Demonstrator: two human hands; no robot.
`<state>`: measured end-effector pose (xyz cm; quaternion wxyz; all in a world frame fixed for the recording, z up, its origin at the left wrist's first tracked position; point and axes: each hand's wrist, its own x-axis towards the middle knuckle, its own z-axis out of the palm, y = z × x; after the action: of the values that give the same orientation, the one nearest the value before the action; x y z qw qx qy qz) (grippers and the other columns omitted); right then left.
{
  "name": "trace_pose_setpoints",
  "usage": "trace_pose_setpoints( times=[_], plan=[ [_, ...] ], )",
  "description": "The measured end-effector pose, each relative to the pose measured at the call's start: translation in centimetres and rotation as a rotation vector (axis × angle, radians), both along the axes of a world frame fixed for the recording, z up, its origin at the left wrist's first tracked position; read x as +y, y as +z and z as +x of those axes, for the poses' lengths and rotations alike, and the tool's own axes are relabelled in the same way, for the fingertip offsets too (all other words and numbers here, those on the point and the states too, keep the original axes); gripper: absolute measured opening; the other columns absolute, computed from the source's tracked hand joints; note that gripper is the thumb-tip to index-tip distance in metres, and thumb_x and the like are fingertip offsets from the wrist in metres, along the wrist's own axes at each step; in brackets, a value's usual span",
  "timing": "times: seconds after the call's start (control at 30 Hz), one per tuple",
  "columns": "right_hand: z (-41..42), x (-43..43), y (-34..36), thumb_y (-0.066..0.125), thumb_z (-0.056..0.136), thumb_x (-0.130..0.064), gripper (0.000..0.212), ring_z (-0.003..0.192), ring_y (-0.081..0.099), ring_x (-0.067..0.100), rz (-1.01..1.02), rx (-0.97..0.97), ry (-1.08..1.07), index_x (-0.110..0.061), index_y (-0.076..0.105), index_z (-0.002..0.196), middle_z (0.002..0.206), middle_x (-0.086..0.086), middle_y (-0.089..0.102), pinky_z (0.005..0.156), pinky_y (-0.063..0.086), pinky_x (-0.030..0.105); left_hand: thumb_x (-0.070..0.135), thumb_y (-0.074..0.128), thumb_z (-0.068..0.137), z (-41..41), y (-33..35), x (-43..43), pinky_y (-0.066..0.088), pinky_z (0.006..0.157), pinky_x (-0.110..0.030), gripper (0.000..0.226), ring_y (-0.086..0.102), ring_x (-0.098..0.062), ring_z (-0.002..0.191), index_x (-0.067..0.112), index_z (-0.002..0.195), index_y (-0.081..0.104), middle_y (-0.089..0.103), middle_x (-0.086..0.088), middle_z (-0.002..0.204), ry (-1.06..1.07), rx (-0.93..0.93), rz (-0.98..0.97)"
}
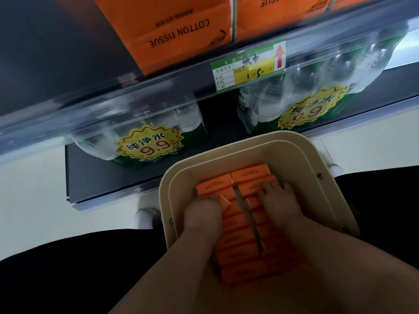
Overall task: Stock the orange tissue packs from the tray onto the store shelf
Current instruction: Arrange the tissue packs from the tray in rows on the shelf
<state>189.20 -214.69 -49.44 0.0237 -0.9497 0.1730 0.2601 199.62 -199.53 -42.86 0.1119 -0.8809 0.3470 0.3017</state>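
A beige tray (301, 155) sits low in front of me, packed with two rows of small orange tissue packs (238, 225). My left hand (203, 210) reaches into the left row, and its fingers curl down around a pack (214, 186) near the far end. My right hand (280, 198) lies on the right row with its fingers spread over the packs. Whether it grips one I cannot tell. On the shelf (158, 91) above stand large orange tissue packs (179, 32) marked COTTON TISSUE.
A green and yellow price label (248, 66) with a red arrow hangs on the shelf edge. Below it, shrink-wrapped water bottle packs (145, 137) with yellow 9.9 stickers fill the lower shelf. Dark shelf space (56, 35) lies left of the big orange packs. Pale floor shows on both sides.
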Motion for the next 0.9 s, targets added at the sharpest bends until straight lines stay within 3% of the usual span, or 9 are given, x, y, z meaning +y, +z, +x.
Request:
trace_pose_setpoints(
  times=[0.03,0.1,0.2,0.3,0.4,0.47,0.63,0.77,0.9],
  plan=[
    [-0.3,0.1,0.3,0.035,0.093,-0.018,0.033,0.121,0.045,0.027,0.0,-0.027,-0.004,-0.02,0.056,0.119,0.127,0.007,0.05,0.096,0.034,0.043,0.018,0.047,0.093,-0.1,0.0,0.0,0.049,0.081,-0.033,0.029,0.061,-0.023,0.106,0.014,0.122,0.049,0.06,-0.007,0.118,0.002,0.003,-0.003],
    [-0.5,0.3,1.1,0.033,0.082,-0.017,0.036,0.091,0.061,0.028,-0.018,-0.057,-0.006,-0.019,0.066,0.093,0.097,0.008,0.065,0.078,0.046,0.043,0.017,0.046,0.092,-0.2,-0.1,0.0,0.049,0.081,-0.034,0.031,0.062,-0.024,0.105,0.014,0.123,0.045,0.062,-0.007,0.117,0.009,0.012,-0.013],
    [-1.2,0.8,1.5,0.031,0.071,-0.018,0.034,0.062,0.062,0.026,-0.057,-0.17,0.025,-0.018,0.065,0.075,0.068,0.005,0.066,0.063,0.05,0.036,0.016,0.045,0.092,-0.2,0.5,0.1,0.049,0.081,-0.035,0.036,0.062,-0.026,0.104,0.013,0.127,0.039,0.063,-0.008,0.115,0.021,0.021,-0.03],
    [-1.1,1.5,3.6,0.026,0.075,-0.019,0.04,0.071,0.064,0.026,-0.024,-0.206,0.005,-0.019,0.064,0.083,0.077,0.005,0.068,0.069,0.05,0.038,0.016,0.046,0.092,-0.1,2.1,0.2,0.049,0.076,-0.038,0.028,0.064,-0.027,0.097,0.014,0.119,0.04,0.064,-0.008,0.108,0.058,-0.002,-0.096],
    [-1.1,1.8,6.0,0.023,0.09,-0.017,0.038,0.108,0.055,0.027,-0.042,-0.219,0.005,-0.021,0.052,0.115,0.114,0.004,0.06,0.086,0.04,0.039,0.016,0.048,0.09,-0.1,4.5,0.5,0.045,0.068,-0.037,0.031,0.064,-0.029,0.092,0.014,0.118,0.037,0.064,-0.008,0.103,0.094,-0.072,-0.184],
    [-1.0,2.1,8.4,0.031,0.095,-0.016,0.035,0.118,0.047,0.027,-0.042,-0.231,-0.01,-0.022,0.042,0.128,0.126,0.004,0.053,0.089,0.037,0.039,0.017,0.049,0.089,-0.4,6.4,0.9,0.043,0.065,-0.036,0.035,0.064,-0.029,0.091,0.012,0.12,0.035,0.064,-0.009,0.101,0.12,-0.129,-0.262],
    [-0.9,3.0,15.1,0.046,0.09,-0.018,0.036,0.113,0.049,0.029,-0.104,-0.442,-0.021,-0.025,0.044,0.126,0.118,0.005,0.055,0.088,0.039,0.042,0.021,0.051,0.085,-1.1,11.5,3.0,0.048,0.067,-0.037,0.042,0.064,-0.029,0.09,0.013,0.124,0.036,0.065,-0.007,0.099,0.201,-0.259,-0.511],
    [-1.3,3.3,20.5,0.058,0.08,-0.014,0.039,0.09,0.059,0.03,-0.213,-0.672,-0.025,-0.024,0.057,0.117,0.095,0.006,0.064,0.075,0.048,0.045,0.024,0.053,0.081,-0.9,16.6,4.7,0.05,0.063,-0.036,0.038,0.063,-0.028,0.087,0.017,0.117,0.041,0.064,-0.003,0.093,0.191,-0.39,-0.674],
    [-0.3,3.0,26.5,0.061,0.083,-0.017,0.042,0.095,0.057,0.033,-0.257,-0.869,-0.002,-0.02,0.054,0.125,0.101,0.01,0.061,0.08,0.043,0.047,0.023,0.056,0.079,0.3,22.2,5.4,0.044,0.065,-0.034,0.04,0.06,-0.031,0.096,0.017,0.117,0.046,0.063,-0.008,0.101,0.27,-0.503,-0.785]
  ],
)
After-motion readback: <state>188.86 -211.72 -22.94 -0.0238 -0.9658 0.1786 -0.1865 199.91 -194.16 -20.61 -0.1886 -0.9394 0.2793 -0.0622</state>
